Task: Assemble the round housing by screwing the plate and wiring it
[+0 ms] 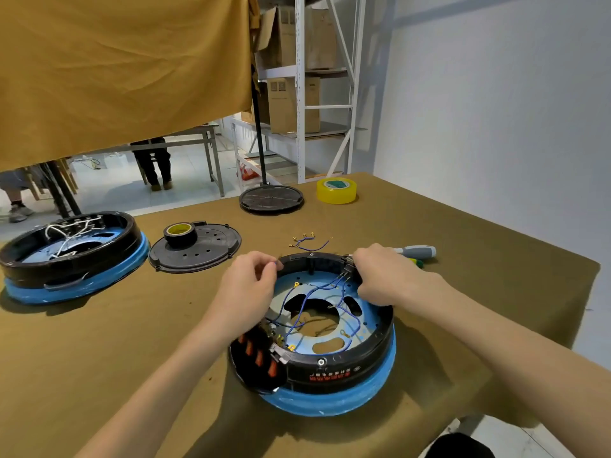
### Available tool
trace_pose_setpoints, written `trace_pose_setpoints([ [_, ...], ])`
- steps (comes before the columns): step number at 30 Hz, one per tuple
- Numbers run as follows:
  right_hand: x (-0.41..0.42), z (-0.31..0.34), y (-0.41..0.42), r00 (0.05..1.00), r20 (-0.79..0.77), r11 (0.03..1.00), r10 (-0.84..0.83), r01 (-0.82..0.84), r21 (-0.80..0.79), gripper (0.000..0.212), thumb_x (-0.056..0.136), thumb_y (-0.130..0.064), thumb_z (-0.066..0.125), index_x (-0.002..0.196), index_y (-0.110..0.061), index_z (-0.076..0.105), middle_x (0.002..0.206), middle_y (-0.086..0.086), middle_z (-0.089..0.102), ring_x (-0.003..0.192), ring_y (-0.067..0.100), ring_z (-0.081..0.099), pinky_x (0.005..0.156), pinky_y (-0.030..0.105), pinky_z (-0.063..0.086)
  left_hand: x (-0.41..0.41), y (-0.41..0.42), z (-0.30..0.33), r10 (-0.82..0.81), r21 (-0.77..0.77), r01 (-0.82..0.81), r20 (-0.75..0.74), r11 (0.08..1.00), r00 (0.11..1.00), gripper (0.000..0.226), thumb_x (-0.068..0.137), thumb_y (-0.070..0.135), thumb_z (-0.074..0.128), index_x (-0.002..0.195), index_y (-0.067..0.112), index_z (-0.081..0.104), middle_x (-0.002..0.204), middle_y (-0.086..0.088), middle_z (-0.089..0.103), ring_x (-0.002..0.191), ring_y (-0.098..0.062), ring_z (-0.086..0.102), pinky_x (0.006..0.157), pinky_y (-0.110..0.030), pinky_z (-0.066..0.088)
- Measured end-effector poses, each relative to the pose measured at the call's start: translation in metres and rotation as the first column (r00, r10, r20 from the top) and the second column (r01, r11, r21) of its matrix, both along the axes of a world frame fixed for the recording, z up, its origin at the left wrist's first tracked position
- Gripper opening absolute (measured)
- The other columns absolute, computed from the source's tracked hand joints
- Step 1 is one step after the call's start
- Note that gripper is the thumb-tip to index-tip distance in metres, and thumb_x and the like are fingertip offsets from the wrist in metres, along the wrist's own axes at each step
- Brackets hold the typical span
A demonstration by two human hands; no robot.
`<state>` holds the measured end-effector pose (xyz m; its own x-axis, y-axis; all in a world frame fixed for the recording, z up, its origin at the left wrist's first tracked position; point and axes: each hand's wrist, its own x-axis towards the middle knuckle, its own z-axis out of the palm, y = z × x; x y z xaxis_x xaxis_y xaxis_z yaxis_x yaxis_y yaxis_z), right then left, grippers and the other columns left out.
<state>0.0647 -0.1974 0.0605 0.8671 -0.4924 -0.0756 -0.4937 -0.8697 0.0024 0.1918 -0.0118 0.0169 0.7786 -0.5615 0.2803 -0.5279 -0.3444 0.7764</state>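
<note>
The round housing [334,365] sits on the brown surface [132,342] near the middle, blue wires [330,285] looped inside it. At its 10 o'clock rim the left hand [251,285] pinches a blue wire end with curled fingers; at 2 o'clock the right hand [380,276] grips a small black part on the rim. A screwdriver [418,251] lies just beyond

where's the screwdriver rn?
In the head view, the screwdriver lies on the table at right, just behind the right hand, beyond the round housing being wired.
</note>
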Motion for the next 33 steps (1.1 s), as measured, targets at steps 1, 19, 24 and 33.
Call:
trace_pose_setpoints([
  [1, -0.001, -0.001, 0.0, 1.0, 0.017, 1.0, -0.011, 0.011, -0.005, 0.031, 0.092, -0.006, 0.061, 0.076, -0.018, 0.037, 0.081, 0.005, 0.044, 0.064, 0.017, 0.043, 0.049, 0.028, 0.029, -0.004, -0.004, -0.005, -0.002, 0.011, 0.002, 0.026, 1.0, 1.0, 0.02, 0.106, 0.026, 0.049, 0.096, 0.034, 0.064, 0.1, 0.002, 0.065, 0.092, -0.021, 0.062, 0.083, -0.038, 0.053],
  [19, 0.003, -0.001, 0.018, 0.855, 0.516, 0.541, 0.052, -0.458, 0.705, 0.032, 0.098, -0.002, 0.058, 0.129, -0.008, 0.063, 0.106, 0.014, 0.075, 0.096, 0.024, 0.075, 0.087, 0.036, 0.061, -0.013, -0.017, 0.018, -0.268, -0.34, 0.196, -0.179, 0.92, 0.947, 0.007, 0.094, 0.014, 0.072, 0.095, 0.016, 0.078, 0.086, 0.003, 0.08, 0.081, -0.007, 0.075, 0.068, -0.014, 0.053],
  [24, 0.013, -0.007, 0.023, 0.867, 0.497, 0.114, -0.027, -0.491, 0.863, 0.027, 0.1, 0.002, 0.056, 0.125, 0.003, 0.066, 0.109, 0.026, 0.074, 0.099, 0.031, 0.074, 0.087, 0.034, 0.061, -0.006, -0.003, 0.013, -0.215, -0.273, 0.184, -0.086, 0.944, 0.973, 0.006, 0.089, 0.019, 0.079, 0.088, 0.026, 0.08, 0.078, 0.001, 0.075, 0.067, -0.004, 0.057, 0.065, -0.017, 0.048],
  [33, 0.019, -0.016, 0.01, 0.846, 0.522, 0.306, -0.105, -0.472, 0.827, 0.014, 0.102, -0.005, 0.059, 0.113, 0.004, 0.059, 0.093, 0.023, 0.076, 0.065, 0.025, 0.073, 0.058, 0.029, 0.06, 0.012, 0.008, -0.006, -0.025, -0.142, 0.013, -0.088, 0.99, 0.996, 0.032, 0.099, 0.017, 0.063, 0.13, 0.026, 0.062, 0.127, 0.014, 0.062, 0.123, -0.003, 0.054, 0.103, -0.028, 0.044],
])
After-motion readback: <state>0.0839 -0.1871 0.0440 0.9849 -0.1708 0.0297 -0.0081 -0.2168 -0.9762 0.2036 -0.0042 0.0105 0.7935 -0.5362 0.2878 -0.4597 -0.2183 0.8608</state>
